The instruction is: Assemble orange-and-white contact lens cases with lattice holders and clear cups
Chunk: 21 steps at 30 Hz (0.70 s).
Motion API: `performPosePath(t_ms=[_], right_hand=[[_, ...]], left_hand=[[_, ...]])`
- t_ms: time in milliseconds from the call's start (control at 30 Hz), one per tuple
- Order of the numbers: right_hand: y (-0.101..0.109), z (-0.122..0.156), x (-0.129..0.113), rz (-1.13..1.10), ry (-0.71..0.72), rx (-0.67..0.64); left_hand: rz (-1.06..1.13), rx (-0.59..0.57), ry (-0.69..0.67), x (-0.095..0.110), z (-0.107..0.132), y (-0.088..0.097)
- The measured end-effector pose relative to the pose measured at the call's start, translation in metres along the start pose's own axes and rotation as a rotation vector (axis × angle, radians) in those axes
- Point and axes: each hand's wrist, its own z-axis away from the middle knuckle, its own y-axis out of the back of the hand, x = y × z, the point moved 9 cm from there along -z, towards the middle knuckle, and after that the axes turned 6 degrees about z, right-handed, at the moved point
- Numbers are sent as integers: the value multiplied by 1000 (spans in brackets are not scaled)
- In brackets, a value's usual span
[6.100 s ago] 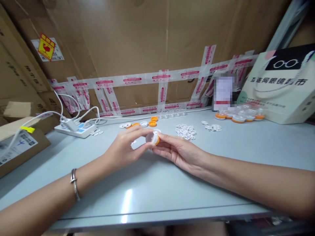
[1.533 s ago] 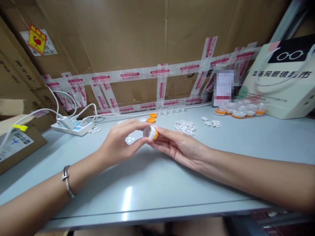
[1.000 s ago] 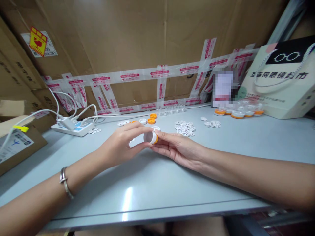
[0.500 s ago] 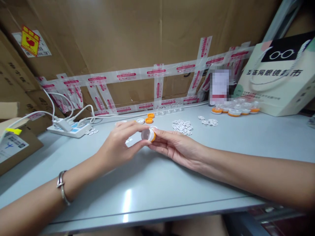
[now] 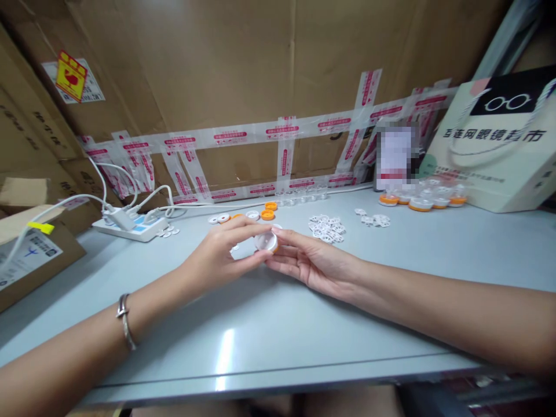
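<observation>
left hand (image 5: 217, 258) + right hand (image 5: 313, 263) pinched together on small cap (image 5: 266, 241) | above table (image 5: 260, 324) middle | far from front edge, open room around

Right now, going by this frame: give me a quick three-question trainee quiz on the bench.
1. True or false: both hands grip the small white cap.
2. Which wrist wears the bracelet? A) left B) right
3. Fill in: the power strip lies to the ____ of the hands.

Key:
1. True: left hand and right hand pinch it together above the table.
2. A.
3. Left.
</observation>
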Motion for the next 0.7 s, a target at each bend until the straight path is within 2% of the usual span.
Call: performPosePath(t_ms=[167, 400, 467, 633, 700], right_hand=[[3, 0, -1, 100, -11, 10], [6, 1, -3, 105, -7, 46], [5, 1, -4, 104, -8, 52], [-2, 0, -4, 29, -7, -7], [-6, 0, -3, -27, -20, -24]], left_hand=[[-17, 101, 5, 0, 4, 7], [62, 81, 5, -2, 7, 5], [116, 86, 54, -6, 6, 4], [207, 143, 281, -19, 6, 6], [227, 165, 318, -20, 6, 8]])
